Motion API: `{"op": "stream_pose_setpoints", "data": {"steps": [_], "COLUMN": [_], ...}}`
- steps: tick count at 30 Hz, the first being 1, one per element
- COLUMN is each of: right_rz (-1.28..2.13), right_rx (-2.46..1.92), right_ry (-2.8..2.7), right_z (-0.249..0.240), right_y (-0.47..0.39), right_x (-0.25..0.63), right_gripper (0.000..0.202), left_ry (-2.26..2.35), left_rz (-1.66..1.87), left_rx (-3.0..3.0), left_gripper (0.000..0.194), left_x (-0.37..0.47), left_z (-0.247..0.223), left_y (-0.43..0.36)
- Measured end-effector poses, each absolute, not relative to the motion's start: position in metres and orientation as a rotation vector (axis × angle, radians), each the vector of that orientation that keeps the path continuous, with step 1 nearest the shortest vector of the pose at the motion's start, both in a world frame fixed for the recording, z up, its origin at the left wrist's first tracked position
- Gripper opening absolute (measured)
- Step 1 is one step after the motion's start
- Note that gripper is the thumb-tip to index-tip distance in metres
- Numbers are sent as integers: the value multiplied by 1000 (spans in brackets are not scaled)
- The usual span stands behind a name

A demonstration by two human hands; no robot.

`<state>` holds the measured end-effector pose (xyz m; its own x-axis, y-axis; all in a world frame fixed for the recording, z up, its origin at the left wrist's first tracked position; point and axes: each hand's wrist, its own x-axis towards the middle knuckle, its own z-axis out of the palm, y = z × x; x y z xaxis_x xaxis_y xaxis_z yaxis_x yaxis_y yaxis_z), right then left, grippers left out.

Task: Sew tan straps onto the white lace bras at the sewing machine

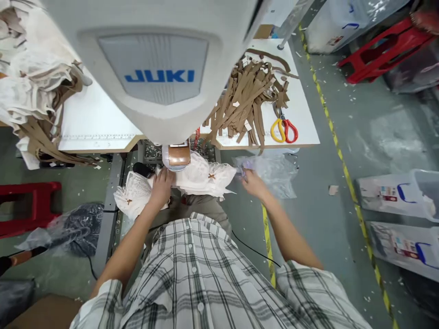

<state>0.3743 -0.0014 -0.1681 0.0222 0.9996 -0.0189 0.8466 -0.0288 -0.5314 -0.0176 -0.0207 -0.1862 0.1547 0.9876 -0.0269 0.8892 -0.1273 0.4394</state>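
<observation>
White lace bras (202, 176) with small brown bows lie under the head of a JUKI sewing machine (154, 68) and over my lap. My left hand (161, 187) is closed on the lace beside the machine's lower end, fingertips partly hidden. To the right, my right hand (254, 183) is pinched around something small and purplish, blurred at its fingertips, just past the right end of the lace. A clear plastic bag (279, 173) hangs below the table edge next to that hand.
Brown straps (247, 96) are heaped on the white table (305, 123), near scissors (284, 130) with yellow and red handles. White garments (34, 87) pile up at left. Red stools (30, 205) and plastic bins (391, 194) stand on the floor. Part of another person (20, 258) shows at lower left.
</observation>
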Motion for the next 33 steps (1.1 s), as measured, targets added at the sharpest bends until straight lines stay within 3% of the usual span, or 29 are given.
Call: {"op": "stream_pose_setpoints", "data": {"steps": [7,14,16,19,23,26,28,31,33], "right_rz": [744,797,776,925,1673,1770,1744,1741,1841], "right_rx": [-1605,-1572,-1553,-1358,-779,-728,-886,-1069,-960], "right_ry": [-2142,-2280,-2172,-2213,-2529,-2474,-2306,-2171,-2266], "right_z": [-198,-204,-186,-140,-67,-15,16,49,52], "right_y": [12,-17,-22,-26,-27,-25,-25,-27,-19], "right_x": [270,208,200,177,163,192,225,276,302], "right_gripper": [76,95,97,91,35,27,18,29,45], "left_ry": [2474,2450,2431,2237,1836,1608,1288,1025,1025], "left_rz": [119,11,72,229,483,930,894,677,681], "left_rx": [1366,1040,1080,1274,1546,1303,1006,874,871], "left_gripper": [40,31,28,42,44,27,32,42,44], "left_x": [-136,-161,-136,-81,-27,-5,17,58,77], "left_z": [-182,-160,-143,-105,-58,-45,-46,-52,-57], "left_y": [-89,-110,-118,-130,-123,-90,-62,-36,-30]}}
